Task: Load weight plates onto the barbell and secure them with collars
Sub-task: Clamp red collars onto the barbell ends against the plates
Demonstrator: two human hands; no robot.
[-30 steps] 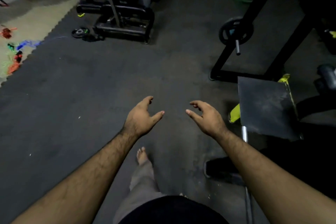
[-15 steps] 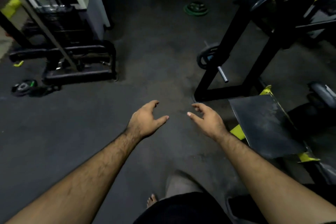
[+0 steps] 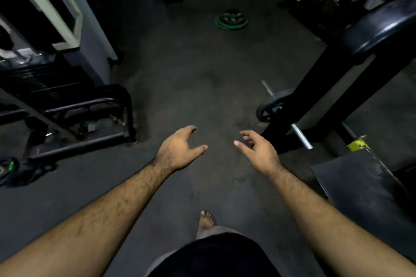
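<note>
My left hand and my right hand are held out in front of me over the dark rubber floor, both empty with fingers apart. A stack of green-rimmed weight plates lies flat on the floor far ahead. To the right, a black plate hangs on a steel peg of a black rack, a short way beyond my right hand. At the far left edge another small plate with a green mark lies on the floor. No barbell or collar is clearly visible.
A black machine frame with a weight stack stands at the left. The black rack upright and a padded bench fill the right, with a dark platform edged in yellow tape below. My bare foot is on the floor.
The view has moved forward and tilted up: the green plates and the rack's peg now sit closer. Both hands stay out in front, empty, in much the same pose.
</note>
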